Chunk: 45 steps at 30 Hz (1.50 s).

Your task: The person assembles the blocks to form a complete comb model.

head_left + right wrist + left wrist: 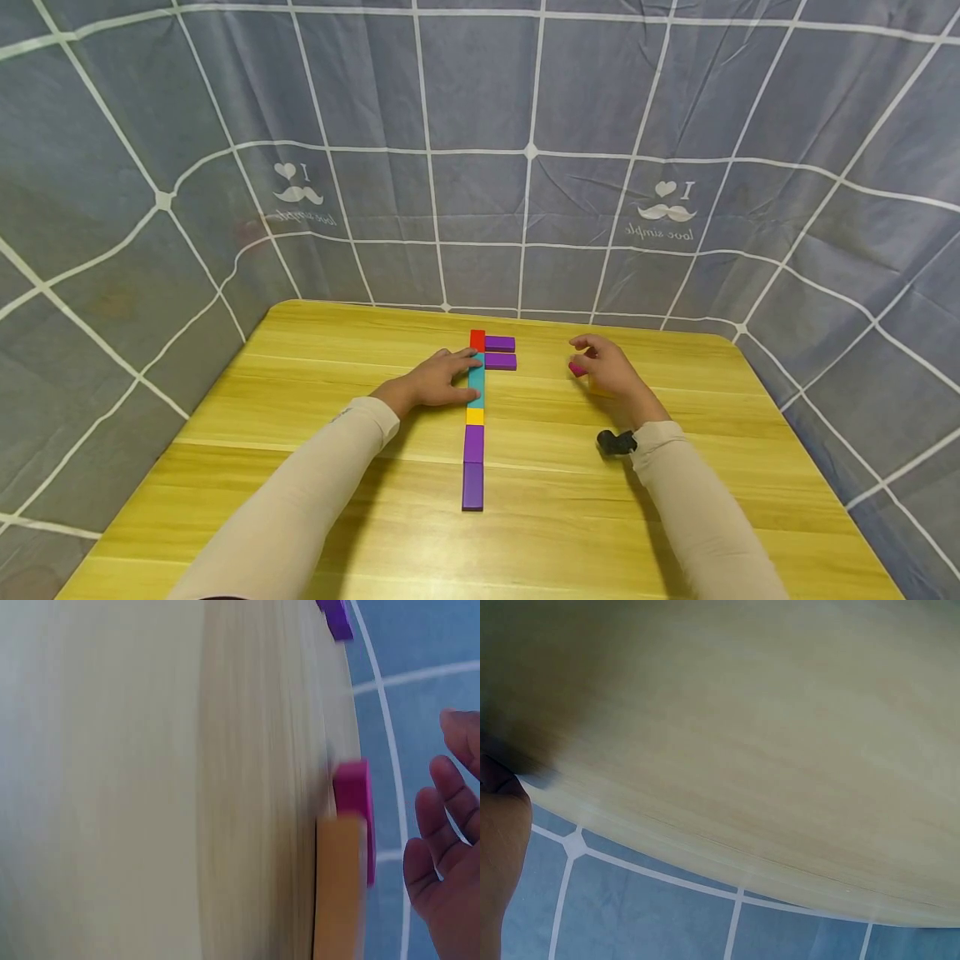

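My left hand [438, 379] rests on the teal part [477, 379] of a straight row of blocks, its fingertips and thumb spread apart on it. Above the teal is a red block [477, 340]; below come a yellow block [475, 416] and two purple blocks, the nearer [472, 486] at the row's end. Only the edge of the left hand [502, 847] shows in its wrist view. My right hand [611, 371], fingers loosely bent, hovers by a pink block [577, 368]. In the right wrist view it appears apart from this pink block [352, 784] and an orange-yellow block [337, 892].
Two more purple blocks, a far one [500, 342] and a nearer one [501, 362], lie against the row's right side. A black strap-like item [617, 442] is at the right wrist. Grey gridded cloth [480, 200] hangs around the wooden table [300, 350].
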Tool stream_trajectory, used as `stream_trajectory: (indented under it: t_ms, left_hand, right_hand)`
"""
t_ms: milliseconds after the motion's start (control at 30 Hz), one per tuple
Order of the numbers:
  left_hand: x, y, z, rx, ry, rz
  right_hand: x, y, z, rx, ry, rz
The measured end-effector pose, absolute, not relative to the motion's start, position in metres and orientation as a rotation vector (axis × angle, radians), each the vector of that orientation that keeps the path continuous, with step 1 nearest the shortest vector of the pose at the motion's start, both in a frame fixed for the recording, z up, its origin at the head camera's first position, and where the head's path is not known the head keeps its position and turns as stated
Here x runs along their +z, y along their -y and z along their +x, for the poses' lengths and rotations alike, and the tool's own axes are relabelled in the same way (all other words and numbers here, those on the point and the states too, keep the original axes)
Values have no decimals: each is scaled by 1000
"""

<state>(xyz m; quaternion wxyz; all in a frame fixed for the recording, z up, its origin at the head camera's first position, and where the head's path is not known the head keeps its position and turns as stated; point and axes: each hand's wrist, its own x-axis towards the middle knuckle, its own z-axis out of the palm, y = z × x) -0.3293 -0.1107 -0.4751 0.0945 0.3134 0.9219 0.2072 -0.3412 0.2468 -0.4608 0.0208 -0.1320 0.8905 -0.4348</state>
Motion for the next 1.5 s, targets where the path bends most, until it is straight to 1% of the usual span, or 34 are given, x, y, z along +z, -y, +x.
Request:
stream_trajectory:
  t_ms: [233, 400, 767, 1133, 1500]
  left_hand:
    - [-476, 110, -329, 608, -2738, 925]
    - [-477, 110, -329, 610, -2746, 933]
    - [-474, 111, -329, 601, -2734, 924]
    - [-476, 111, -330, 601, -2737, 931]
    - [-473, 110, -327, 630, -2734, 943]
  right_hand:
    - [-466, -271, -344, -1329, -2783, -314]
    - [-473, -279, -345, -1355, -2719, -317]
    - [-483, -278, -348, -1331, -2715, -248]
    - [-487, -279, -347, -1383, -2677, -263]
    - [-487, -275, -349, -1315, -2699, -275]
